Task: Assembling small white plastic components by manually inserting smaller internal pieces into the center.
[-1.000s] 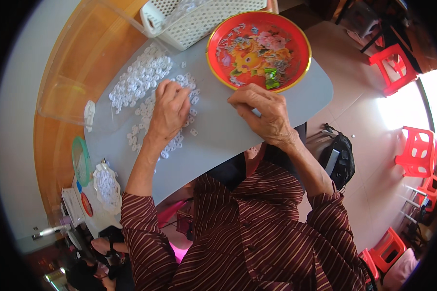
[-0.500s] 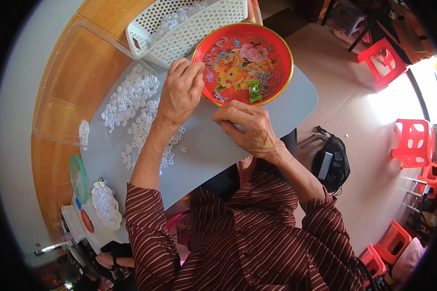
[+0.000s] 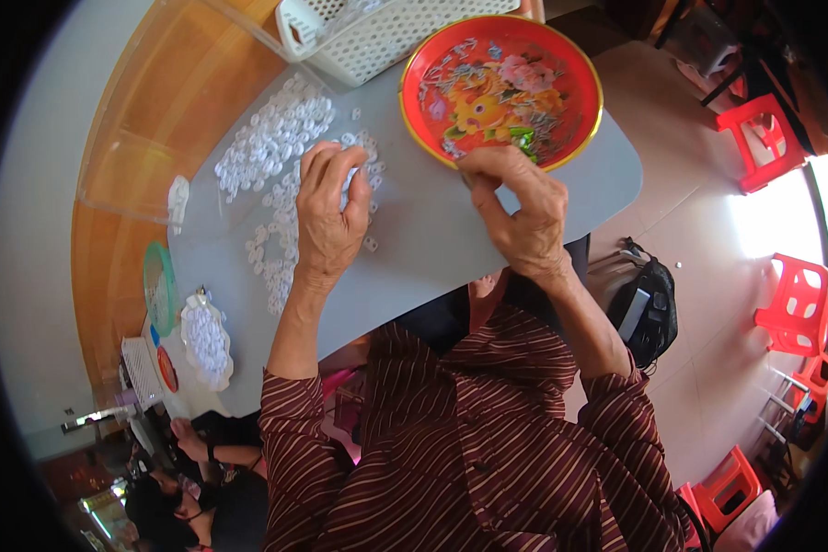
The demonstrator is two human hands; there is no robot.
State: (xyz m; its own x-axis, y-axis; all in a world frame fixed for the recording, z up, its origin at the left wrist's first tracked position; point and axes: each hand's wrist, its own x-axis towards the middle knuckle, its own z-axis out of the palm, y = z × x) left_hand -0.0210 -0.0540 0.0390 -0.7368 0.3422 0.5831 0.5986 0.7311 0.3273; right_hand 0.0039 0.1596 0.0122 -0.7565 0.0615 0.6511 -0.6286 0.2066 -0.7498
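My left hand [image 3: 329, 216] is over small white plastic pieces [image 3: 281, 133] spread on a grey table. Its fingers are half curled and the thumb stands apart; white pieces show in the gap. My right hand [image 3: 524, 207] hovers at the near edge of a round red tray [image 3: 591, 129] with a gold rim and a flower pattern. Its thumb and forefinger are drawn close together; whatever is between them is too small to make out. Many small grey metal pins [image 3: 547, 129] lie in the tray, along with a green wrapper [image 3: 523, 140] partly behind the right hand.
Behind the white pieces stands a white perforated basket [image 3: 386, 46]. A clear plastic bin [image 3: 124, 198], a green sieve [image 3: 159, 290] and a dish of white pieces [image 3: 193, 345] are at left. Another person [image 3: 221, 492] sits lower left. A black bag [image 3: 649, 313] and red stools [image 3: 794, 304] are at right.
My left hand has come down from beside the tray to the white pieces, its thumb parting from its fingers. My right hand has stayed by the tray's near rim. The view has shifted slightly.
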